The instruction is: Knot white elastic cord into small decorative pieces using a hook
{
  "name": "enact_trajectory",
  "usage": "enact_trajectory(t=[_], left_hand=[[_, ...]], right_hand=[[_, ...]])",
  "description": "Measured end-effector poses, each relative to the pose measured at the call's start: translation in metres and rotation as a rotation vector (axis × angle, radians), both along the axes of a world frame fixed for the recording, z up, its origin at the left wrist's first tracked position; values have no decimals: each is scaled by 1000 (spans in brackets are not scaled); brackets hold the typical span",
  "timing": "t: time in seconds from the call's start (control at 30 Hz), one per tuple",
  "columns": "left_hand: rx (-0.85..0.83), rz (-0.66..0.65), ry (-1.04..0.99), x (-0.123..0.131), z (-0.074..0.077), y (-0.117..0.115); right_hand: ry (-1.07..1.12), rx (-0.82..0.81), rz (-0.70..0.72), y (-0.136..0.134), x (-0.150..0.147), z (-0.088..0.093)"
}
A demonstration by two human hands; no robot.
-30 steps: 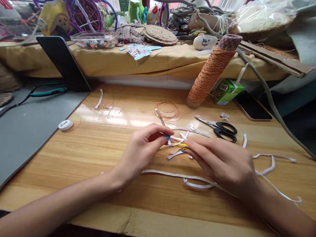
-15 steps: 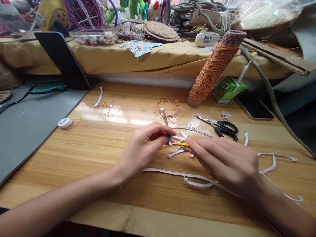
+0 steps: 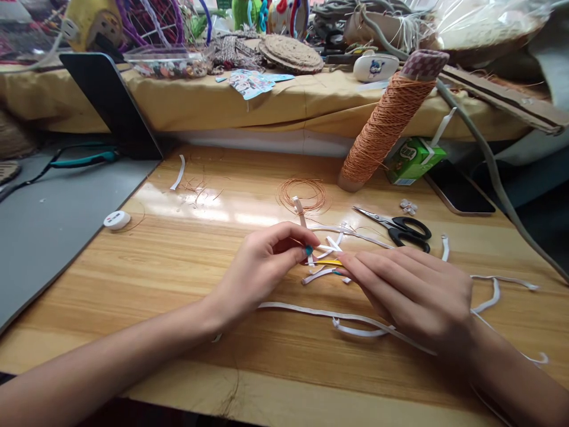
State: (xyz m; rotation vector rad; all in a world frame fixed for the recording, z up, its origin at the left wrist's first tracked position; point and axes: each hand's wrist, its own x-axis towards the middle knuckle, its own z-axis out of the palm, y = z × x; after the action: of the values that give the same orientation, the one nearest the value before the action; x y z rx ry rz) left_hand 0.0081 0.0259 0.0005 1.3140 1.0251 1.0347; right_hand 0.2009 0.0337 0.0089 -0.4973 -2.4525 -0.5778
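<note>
My left hand (image 3: 262, 267) pinches a narrow white strip (image 3: 300, 210) that sticks up and away from its fingertips. My right hand (image 3: 413, 293) lies close beside it, fingers pressed together on a thin yellow piece (image 3: 326, 262) among short white strips (image 3: 317, 276) on the wooden table (image 3: 178, 261). A long white strip (image 3: 311, 311) runs along the table under both hands. A coil of copper wire (image 3: 304, 194) lies just beyond the hands.
Black-handled scissors (image 3: 400, 226) lie to the right. An orange thread spool (image 3: 384, 127) leans by a green carton (image 3: 413, 159) and a dark phone (image 3: 460, 190). A white round case (image 3: 117, 220) sits left, beside a grey mat (image 3: 53, 219). A cluttered cloth-covered shelf (image 3: 249, 107) stands behind.
Both hands have hardly moved; the upright end of the white strip has shifted slightly right as the left fingers worked it.
</note>
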Motion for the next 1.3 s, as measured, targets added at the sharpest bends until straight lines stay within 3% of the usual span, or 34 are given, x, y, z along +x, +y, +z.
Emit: enact_trajectory(t=[0.17, 0.33, 0.47, 0.77, 0.97, 1.3], left_hand=[[-103, 47, -176, 3, -1, 2], [-209, 70, 11, 1, 7, 5], [-258, -82, 148, -1, 11, 5], [-101, -119, 214, -1, 11, 4], [-41, -93, 247, -2, 9, 2], [-65, -107, 293, -3, 11, 0]], right_hand=[[26, 28, -36, -2, 0, 1], [36, 118, -40, -4, 3, 5], [6, 162, -32, -6, 3, 7], [-31, 119, -7, -3, -1, 3], [-15, -22, -48, -1, -4, -2], [38, -493, -206, -4, -6, -3]])
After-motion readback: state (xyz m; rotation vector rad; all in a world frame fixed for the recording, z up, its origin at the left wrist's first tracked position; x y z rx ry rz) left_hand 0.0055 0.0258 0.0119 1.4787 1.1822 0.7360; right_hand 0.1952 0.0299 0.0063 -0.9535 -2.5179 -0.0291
